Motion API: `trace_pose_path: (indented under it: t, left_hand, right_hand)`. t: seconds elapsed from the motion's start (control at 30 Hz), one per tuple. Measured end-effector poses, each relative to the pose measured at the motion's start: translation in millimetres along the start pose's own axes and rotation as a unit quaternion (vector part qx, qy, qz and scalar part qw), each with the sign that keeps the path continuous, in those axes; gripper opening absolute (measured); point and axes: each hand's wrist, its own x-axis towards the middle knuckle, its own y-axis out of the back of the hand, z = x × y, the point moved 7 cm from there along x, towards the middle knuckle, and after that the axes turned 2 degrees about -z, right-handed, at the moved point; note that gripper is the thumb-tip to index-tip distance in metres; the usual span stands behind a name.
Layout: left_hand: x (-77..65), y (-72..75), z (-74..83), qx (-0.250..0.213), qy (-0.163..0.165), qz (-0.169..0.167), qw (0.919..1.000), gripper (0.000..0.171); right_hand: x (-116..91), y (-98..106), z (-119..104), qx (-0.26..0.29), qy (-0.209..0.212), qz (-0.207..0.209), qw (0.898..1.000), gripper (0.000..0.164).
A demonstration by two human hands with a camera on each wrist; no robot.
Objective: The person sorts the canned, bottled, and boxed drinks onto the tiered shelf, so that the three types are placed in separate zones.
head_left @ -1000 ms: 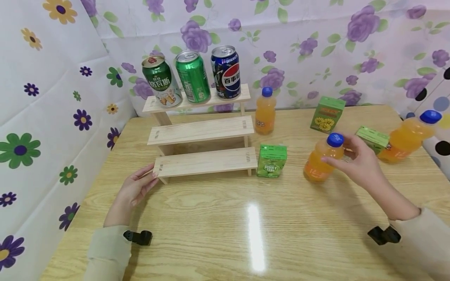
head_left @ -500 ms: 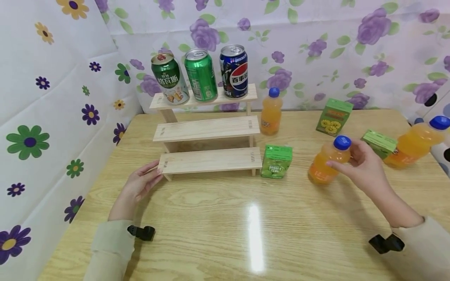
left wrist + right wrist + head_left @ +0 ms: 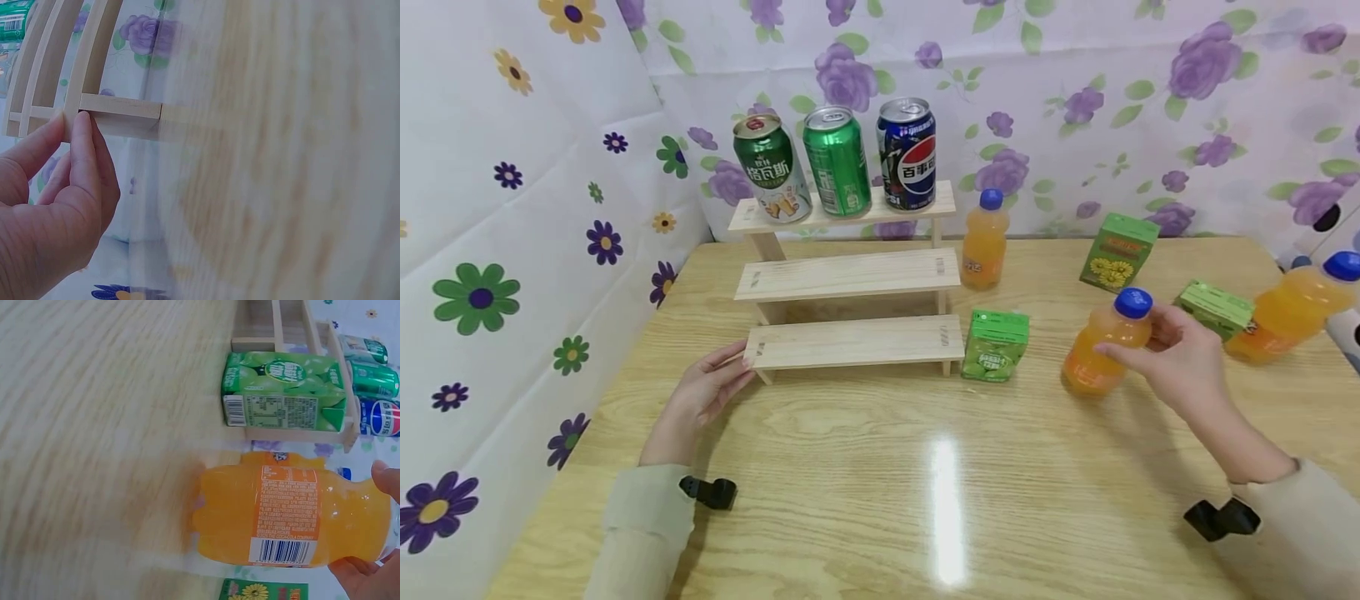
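At the left, my left hand [image 3: 707, 392] pinches the front left corner of the lowest board of a three-step wooden shelf [image 3: 850, 342]. The left wrist view shows thumb and fingertips on that corner of the shelf [image 3: 75, 94]. My right hand [image 3: 1180, 354] grips a bottle of orange drink [image 3: 1093, 358] with a blue cap, thumb on one side and fingers on the other, near its neck. In the right wrist view the bottle [image 3: 287, 515] shows its barcode label; whether its base touches the table cannot be told. A green juice carton [image 3: 996, 346] stands between bottle and shelf.
On the top board stand a kvass can [image 3: 772, 171], a green can [image 3: 837, 162] and a Pepsi can [image 3: 907, 157]. Behind are another orange bottle [image 3: 985, 242] and a flower-printed carton [image 3: 1118, 254]. Farther right are a green carton [image 3: 1213, 308] and a third orange bottle [image 3: 1292, 308].
The head view has shifted, so the scene sits a little farther right in it. Both hands keep their holds, and the bottle and shelf show no clear movement on the table.
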Motion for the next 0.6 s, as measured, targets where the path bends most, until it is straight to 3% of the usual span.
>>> trace_pose_path:
  t: [0.13, 0.33, 0.6]
  left_hand:
    - [-1.1, -0.1, 0.2, 0.000, -0.004, 0.002, 1.0000, 0.051]
    - [-0.7, -0.1, -0.5, -0.007, -0.006, 0.005, 0.9999, 0.038]
    - [-0.2, -2.6, 0.8, -0.009, -0.010, -0.001, 0.9999, 0.032]
  right_hand:
    - [2.2, 4.9, -12.4, -0.001, 0.006, 0.012, 1.000, 0.061]
    - [2.2, 18.2, -38.1, 0.008, 0.015, 0.025, 1.000, 0.060]
    - [-0.1, 36.4, -84.7, 0.029, 0.052, 0.063, 0.996, 0.042]
